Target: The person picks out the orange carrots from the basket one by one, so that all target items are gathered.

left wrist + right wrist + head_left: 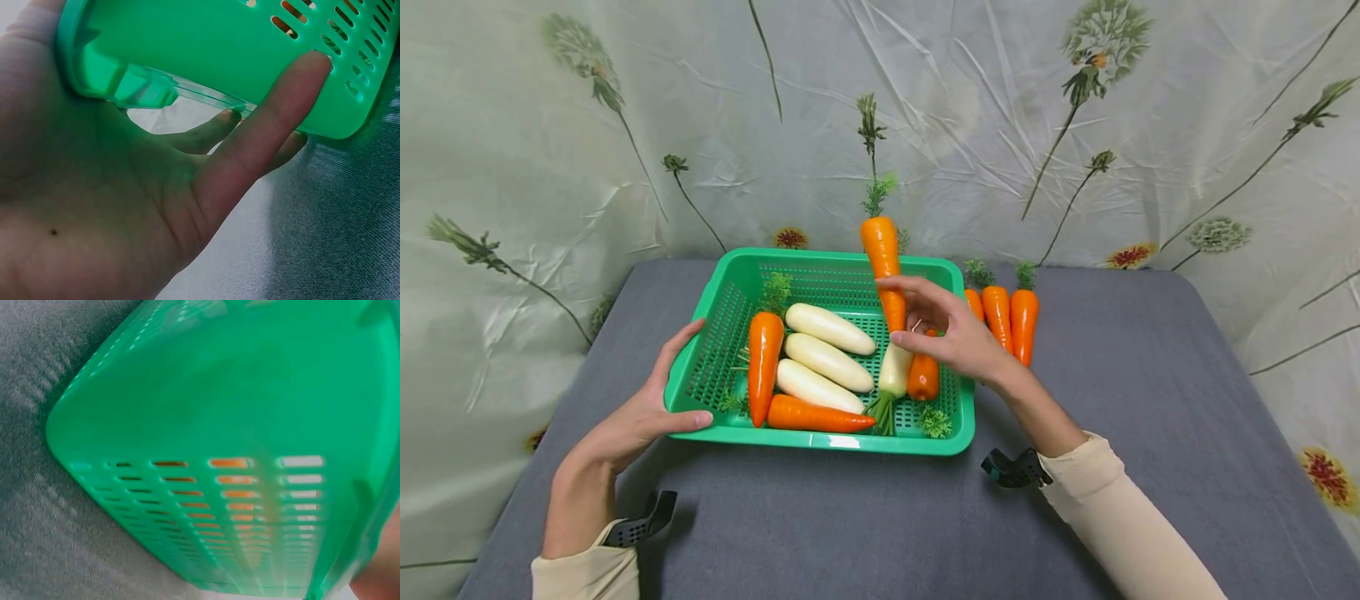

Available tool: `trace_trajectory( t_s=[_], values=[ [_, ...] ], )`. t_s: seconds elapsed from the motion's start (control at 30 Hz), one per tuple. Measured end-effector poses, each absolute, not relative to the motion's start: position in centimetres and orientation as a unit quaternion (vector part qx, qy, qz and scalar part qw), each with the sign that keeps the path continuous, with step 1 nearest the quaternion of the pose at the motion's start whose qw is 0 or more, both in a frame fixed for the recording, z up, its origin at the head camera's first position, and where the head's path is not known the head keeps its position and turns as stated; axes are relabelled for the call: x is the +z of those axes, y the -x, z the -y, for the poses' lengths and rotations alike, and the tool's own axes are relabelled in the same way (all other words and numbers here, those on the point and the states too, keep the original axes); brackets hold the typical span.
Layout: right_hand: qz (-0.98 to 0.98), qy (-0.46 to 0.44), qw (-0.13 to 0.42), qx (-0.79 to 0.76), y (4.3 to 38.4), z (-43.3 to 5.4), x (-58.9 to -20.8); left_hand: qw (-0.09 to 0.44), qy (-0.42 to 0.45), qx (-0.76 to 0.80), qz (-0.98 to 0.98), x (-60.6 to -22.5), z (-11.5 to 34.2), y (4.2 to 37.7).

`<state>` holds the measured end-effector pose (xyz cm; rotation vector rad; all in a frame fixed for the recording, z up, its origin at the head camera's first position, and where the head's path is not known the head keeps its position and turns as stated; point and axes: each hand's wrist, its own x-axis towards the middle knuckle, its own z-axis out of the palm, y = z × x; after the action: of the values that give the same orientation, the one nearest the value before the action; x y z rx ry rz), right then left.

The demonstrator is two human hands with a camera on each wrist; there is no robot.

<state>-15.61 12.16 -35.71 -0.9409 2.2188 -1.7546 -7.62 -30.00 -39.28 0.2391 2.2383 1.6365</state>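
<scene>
My left hand [634, 418] grips the left end of a green plastic basket [827, 440], its thumb over the near rim. The left wrist view shows fingers [265, 134] against the basket's slotted wall [206, 44]. Over the basket's right half, my right hand [953, 332] pinches an orange carrot [881, 243] near its tapered end, leafy top pointing up and away. Below that hand lie a white radish [893, 372] with green stalks and another carrot [923, 379], partly covered. The right wrist view shows mostly the basket's outer wall [187, 406].
Inside the basket lie several white radishes [827, 327], an upright-lying carrot [765, 358] at left and a sideways carrot [820, 415] along the near side. More carrots [1024, 325] rest on the grey cloth [1120, 417] right of the basket. A flowered curtain [925, 100] hangs behind.
</scene>
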Motion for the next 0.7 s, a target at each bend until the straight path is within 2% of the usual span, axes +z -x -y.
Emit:
trace_trajectory(
  t_s=[0.23, 0.7],
  values=[
    [-0.740, 0.306, 0.052, -0.597, 15.6, -13.4, -35.8, 0.181, -0.081, 0.578, -0.792, -39.4, 30.2, 7.8],
    [-0.750, 0.269, 0.042, -0.604, 15.1, -15.3, -36.0, 0.180, -0.077, 0.573, -0.796, -39.3, 30.1, 7.7]
  ],
)
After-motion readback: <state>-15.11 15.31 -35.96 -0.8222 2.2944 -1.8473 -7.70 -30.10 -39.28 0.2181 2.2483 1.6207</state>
